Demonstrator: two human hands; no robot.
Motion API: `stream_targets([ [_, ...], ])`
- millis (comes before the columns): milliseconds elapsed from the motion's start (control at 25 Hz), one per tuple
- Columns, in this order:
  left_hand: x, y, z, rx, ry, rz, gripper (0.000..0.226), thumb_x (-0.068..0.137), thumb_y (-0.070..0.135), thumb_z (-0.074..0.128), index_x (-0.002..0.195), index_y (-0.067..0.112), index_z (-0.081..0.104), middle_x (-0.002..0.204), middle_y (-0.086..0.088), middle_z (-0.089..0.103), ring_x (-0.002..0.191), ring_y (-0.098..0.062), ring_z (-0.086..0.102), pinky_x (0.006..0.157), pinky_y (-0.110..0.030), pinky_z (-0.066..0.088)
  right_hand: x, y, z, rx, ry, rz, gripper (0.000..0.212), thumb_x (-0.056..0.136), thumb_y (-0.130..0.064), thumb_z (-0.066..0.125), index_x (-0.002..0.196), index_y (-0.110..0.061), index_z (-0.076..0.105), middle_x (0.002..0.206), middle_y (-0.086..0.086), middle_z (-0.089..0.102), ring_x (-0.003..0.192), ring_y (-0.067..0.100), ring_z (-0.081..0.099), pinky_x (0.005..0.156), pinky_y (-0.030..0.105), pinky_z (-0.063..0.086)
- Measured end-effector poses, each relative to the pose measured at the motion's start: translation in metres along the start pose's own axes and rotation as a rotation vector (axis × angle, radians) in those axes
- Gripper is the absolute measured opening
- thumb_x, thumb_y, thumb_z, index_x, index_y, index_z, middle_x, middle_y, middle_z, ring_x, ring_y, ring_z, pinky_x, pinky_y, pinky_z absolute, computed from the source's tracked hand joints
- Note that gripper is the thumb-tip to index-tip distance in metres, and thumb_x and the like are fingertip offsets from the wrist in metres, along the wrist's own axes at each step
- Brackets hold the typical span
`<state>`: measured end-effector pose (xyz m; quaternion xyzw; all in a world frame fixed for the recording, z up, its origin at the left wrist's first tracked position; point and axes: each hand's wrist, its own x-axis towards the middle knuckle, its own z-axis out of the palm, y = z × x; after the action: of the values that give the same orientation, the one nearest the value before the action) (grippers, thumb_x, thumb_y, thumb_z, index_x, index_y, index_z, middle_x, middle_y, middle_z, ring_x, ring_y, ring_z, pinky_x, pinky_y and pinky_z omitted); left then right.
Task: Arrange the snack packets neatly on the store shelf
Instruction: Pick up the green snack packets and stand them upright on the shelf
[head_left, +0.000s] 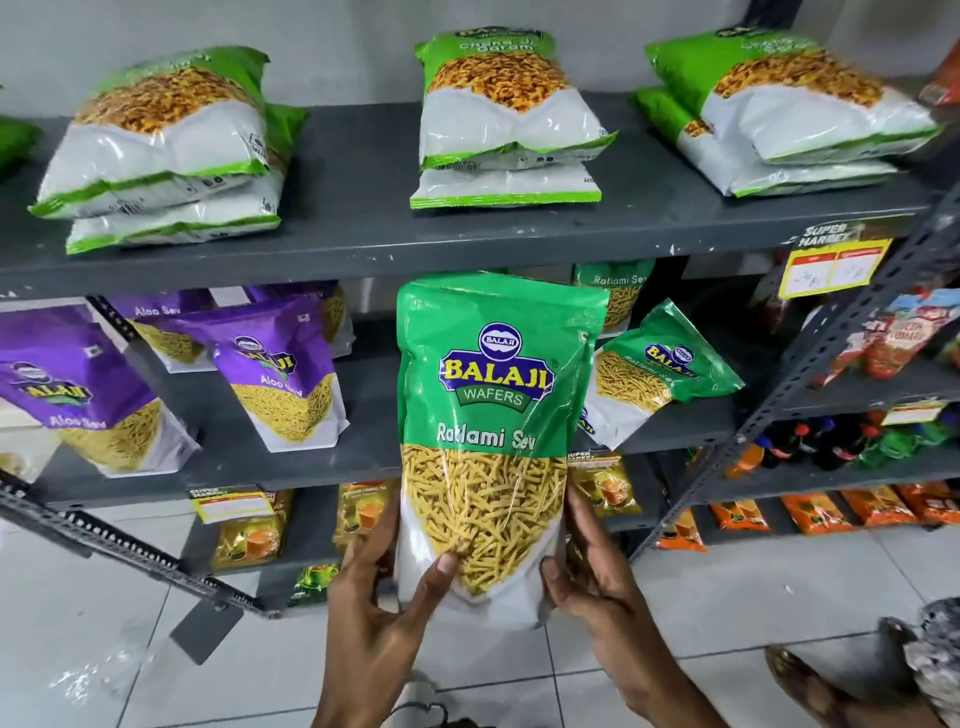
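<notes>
I hold a green and white Ratlami Sev packet (493, 431) upright in front of the grey shelf unit (363, 244). My left hand (379, 597) grips its lower left edge, thumb on the front. My right hand (592, 571) grips its lower right edge. Behind it on the middle shelf, another Ratlami Sev packet (660, 369) leans tilted to the right, and a third (615, 296) stands further back. Purple Aloo Sev packets (280, 369) stand to the left on the same shelf.
Three stacks of light green packets (509, 119) lie flat on the top shelf. Yellow packets (249, 535) fill the lower shelf. A second rack on the right holds red packets (904, 338), bottles (831, 441) and orange packets. Another person's foot (810, 686) stands at the bottom right on the tiled floor.
</notes>
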<state>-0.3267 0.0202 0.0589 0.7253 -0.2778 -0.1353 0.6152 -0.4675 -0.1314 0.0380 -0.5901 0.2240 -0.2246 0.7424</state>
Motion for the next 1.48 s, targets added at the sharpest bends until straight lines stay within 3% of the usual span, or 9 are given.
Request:
stream_targets([
  [240,0.016,-0.037,0.011,0.079,-0.053,-0.125,0.074,0.070,0.056,0.075,0.137,0.032,0.055,0.092,0.008,0.075,0.083,-0.019,0.066,0.070,-0.026,0.056,0.022,0.031,-0.020,-0.151,-0.004,0.092,0.072,0.091,-0.010,0.064,0.126,-0.068,0.041,0.139,-0.040,0.047,0.134,-0.009,0.044,0.115,0.025,0.037],
  [360,0.046,-0.061,0.022,0.104,-0.153,-0.087,0.049,0.079,0.039,0.075,0.123,0.044,0.054,0.063,0.023,0.057,0.059,-0.002,0.050,0.054,-0.011,0.040,0.056,0.044,-0.024,-0.255,0.005,0.098,0.078,0.093,0.002,0.058,0.132,-0.060,0.031,0.153,-0.017,0.041,0.144,0.004,0.036,0.120,0.031,0.030],
  [480,0.091,-0.092,0.035,0.134,-0.159,-0.125,0.056,0.079,0.018,0.080,0.117,0.044,0.048,0.094,0.020,0.070,0.079,0.001,0.065,0.069,-0.020,0.057,0.103,0.051,-0.024,-0.378,0.007,0.074,0.084,0.091,0.006,0.055,0.126,-0.066,0.031,0.136,-0.027,0.047,0.128,-0.016,0.043,0.098,0.000,0.038],
  [600,0.141,-0.118,0.051,0.205,-0.156,-0.205,0.064,0.075,0.019,0.083,0.125,0.025,0.043,0.118,-0.002,0.065,0.100,-0.019,0.066,0.084,-0.043,0.058,0.152,0.059,-0.024,-0.473,0.066,0.044,0.081,0.088,0.011,0.054,0.133,-0.050,0.028,0.137,-0.008,0.056,0.123,0.002,0.054,0.087,0.000,0.042],
  [720,0.188,-0.135,0.070,0.221,-0.125,-0.192,0.070,0.075,0.013,0.083,0.129,0.014,0.039,0.123,-0.006,0.059,0.112,-0.025,0.060,0.093,-0.037,0.051,0.200,0.065,-0.025,-0.514,0.117,-0.006,0.076,0.084,0.019,0.053,0.140,-0.025,0.029,0.133,0.003,0.059,0.112,0.010,0.057,0.078,-0.001,0.046],
  [1040,0.242,-0.162,0.093,0.087,-0.050,-0.180,0.077,0.068,0.003,0.085,0.122,0.020,0.034,0.110,0.026,0.048,0.107,-0.007,0.053,0.077,0.004,0.041,0.266,0.070,-0.021,-0.483,0.170,-0.038,0.052,0.078,-0.023,0.061,0.124,-0.031,0.038,0.102,-0.022,0.066,0.099,-0.019,0.061,0.079,-0.001,0.046],
  [1160,0.240,-0.159,0.093,0.033,-0.039,-0.180,0.078,0.069,0.000,0.084,0.125,0.019,0.034,0.113,0.008,0.052,0.114,-0.013,0.051,0.087,-0.010,0.045,0.270,0.071,-0.022,-0.498,0.173,-0.010,0.055,0.080,-0.019,0.057,0.118,-0.053,0.036,0.109,-0.024,0.065,0.104,-0.018,0.060,0.084,0.002,0.047],
  [1320,0.191,-0.160,0.111,0.344,0.219,0.080,0.073,0.072,0.041,0.080,0.123,0.004,0.041,0.122,-0.008,0.037,0.116,-0.025,0.036,0.099,-0.033,0.029,0.248,0.072,-0.038,-0.547,0.288,-0.160,0.069,0.087,0.006,0.057,0.142,-0.028,0.034,0.140,-0.025,0.046,0.132,0.002,0.049,0.108,0.025,0.045],
  [1480,0.180,-0.130,0.161,0.304,-0.075,0.400,0.035,0.093,0.053,0.049,0.111,0.023,0.046,0.114,0.002,0.040,0.110,-0.016,0.042,0.095,-0.026,0.037,0.219,0.056,-0.075,-0.583,0.591,-0.386,0.055,0.088,-0.004,0.060,0.136,-0.023,0.042,0.136,-0.009,0.049,0.131,0.011,0.048,0.106,0.025,0.042],
])
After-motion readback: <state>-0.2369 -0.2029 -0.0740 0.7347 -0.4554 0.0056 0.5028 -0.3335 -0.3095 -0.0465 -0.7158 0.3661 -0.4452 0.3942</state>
